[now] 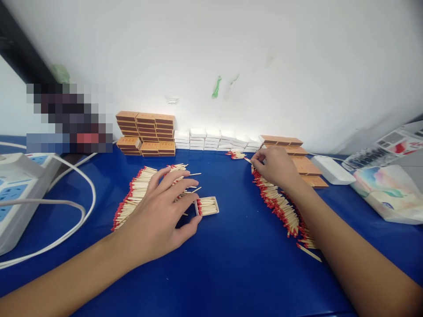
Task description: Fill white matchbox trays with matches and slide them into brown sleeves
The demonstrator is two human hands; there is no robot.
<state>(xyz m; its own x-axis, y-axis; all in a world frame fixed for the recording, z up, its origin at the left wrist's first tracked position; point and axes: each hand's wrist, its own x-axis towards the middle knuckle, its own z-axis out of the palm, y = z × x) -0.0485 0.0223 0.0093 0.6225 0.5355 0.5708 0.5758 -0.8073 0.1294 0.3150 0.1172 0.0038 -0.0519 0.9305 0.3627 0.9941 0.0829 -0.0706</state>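
A small white matchbox tray (217, 206) filled with red-tipped matches lies on the blue table. My left hand (161, 207) has its thumb and index finger closed on the tray's left end, with the other fingers spread over a bank of loose matches (137, 193). Farther back on the right, my right hand (276, 165) pinches a match (247, 160) by the fingertips. Close to those fingertips is a small heap of matches (237, 155). A long row of matches (276, 202) runs under and beside my right wrist, partly hidden by the arm.
Against the wall stand stacked brown matchboxes (145, 132), low stacks of white trays (211, 138) and more brown boxes (302, 165). A power strip (20, 198) with white cables (94, 193) is at left. A white adapter (332, 169) and a tissue pack (390, 193) lie right.
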